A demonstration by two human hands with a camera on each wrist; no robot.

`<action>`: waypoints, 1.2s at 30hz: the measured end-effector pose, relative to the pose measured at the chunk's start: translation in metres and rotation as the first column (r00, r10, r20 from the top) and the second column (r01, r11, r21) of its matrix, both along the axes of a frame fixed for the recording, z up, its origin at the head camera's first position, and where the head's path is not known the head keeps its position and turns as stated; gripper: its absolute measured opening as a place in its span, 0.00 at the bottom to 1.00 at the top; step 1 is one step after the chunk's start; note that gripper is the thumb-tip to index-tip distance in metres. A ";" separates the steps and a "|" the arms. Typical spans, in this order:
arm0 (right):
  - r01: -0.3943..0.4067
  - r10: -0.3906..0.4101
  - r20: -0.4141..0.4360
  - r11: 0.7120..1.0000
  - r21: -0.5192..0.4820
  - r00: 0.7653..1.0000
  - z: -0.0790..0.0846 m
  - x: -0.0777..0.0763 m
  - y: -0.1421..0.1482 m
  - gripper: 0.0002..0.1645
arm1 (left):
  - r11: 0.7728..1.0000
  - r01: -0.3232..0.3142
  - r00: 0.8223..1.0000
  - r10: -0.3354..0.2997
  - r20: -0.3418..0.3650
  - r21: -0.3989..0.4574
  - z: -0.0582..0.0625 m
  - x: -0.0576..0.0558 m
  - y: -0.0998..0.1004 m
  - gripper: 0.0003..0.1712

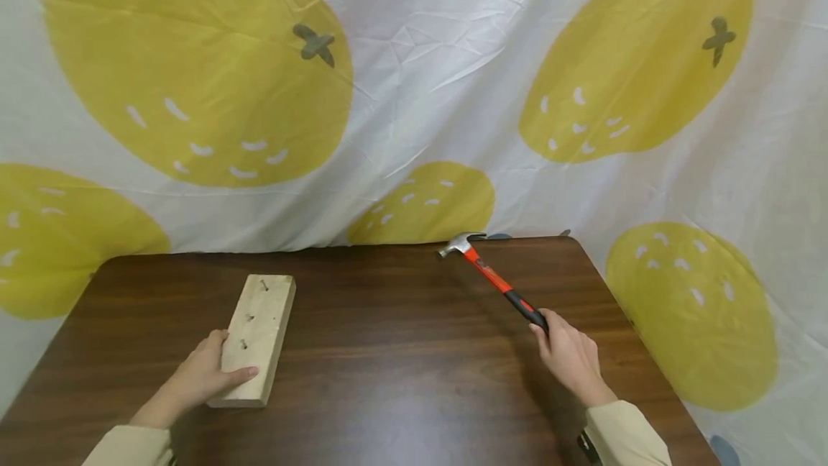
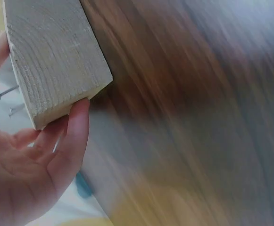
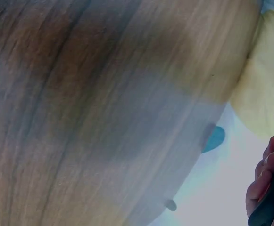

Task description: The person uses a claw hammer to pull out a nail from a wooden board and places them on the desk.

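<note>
On the left of the table lies a pale wooden block (image 1: 268, 322) with three nails (image 1: 250, 318) standing out of its top face, some of them leaning. My left hand (image 1: 200, 380) grips its near end, thumb over the top and fingers along the left side. Close up in the left wrist view, fingertips press the edge of the block (image 2: 56, 56) and two nails stick out beside it. My right hand (image 1: 572, 358) holds a claw hammer (image 1: 488, 272) by its black grip. The hammer's metal head points away, towards the far edge; the right wrist view catches only part of its handle (image 3: 273, 197).
The dark brown wooden table (image 1: 375, 351) has rounded far corners. A white curtain (image 1: 414, 78) with big yellow fruit prints hangs behind it and along its right side.
</note>
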State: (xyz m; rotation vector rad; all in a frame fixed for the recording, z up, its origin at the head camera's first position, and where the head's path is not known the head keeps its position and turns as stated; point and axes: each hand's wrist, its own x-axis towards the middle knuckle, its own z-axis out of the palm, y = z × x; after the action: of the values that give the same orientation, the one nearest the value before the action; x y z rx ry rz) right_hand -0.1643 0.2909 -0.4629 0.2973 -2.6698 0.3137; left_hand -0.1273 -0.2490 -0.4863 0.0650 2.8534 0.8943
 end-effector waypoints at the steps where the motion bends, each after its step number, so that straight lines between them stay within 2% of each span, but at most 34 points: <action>1: -0.003 0.003 -0.008 1.000 0.000 1.000 0.001 0.001 -0.001 0.15 | 1.000 -0.003 1.000 0.003 0.005 0.000 0.000 -0.001 0.004 0.54; 9: -0.041 0.040 -0.038 0.999 -0.020 0.998 0.006 0.005 -0.013 0.15 | 0.999 -0.042 0.999 0.042 0.031 -0.010 0.001 -0.007 0.036 0.57; 20: -0.044 0.043 -0.022 0.997 -0.058 0.999 0.017 0.015 -0.026 0.14 | 0.997 -0.075 0.997 0.074 0.031 0.011 0.002 -0.011 0.093 0.56; 27: -0.075 0.073 -0.043 0.997 -0.037 0.996 0.026 0.019 -0.032 0.15 | 0.996 -0.084 0.995 0.084 0.045 0.000 0.001 -0.015 0.124 0.59; 36: -0.096 0.094 -0.053 0.995 -0.021 0.994 0.031 0.025 -0.040 0.16 | 0.996 -0.085 0.996 0.085 0.020 0.009 0.002 -0.019 0.157 0.59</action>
State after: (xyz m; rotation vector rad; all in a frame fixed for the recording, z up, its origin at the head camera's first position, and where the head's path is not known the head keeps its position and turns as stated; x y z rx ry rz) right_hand -0.1390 0.2509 -0.4323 0.4203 -2.6038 0.3616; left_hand -0.1459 -0.0923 -0.4847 -0.0639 2.8527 0.9188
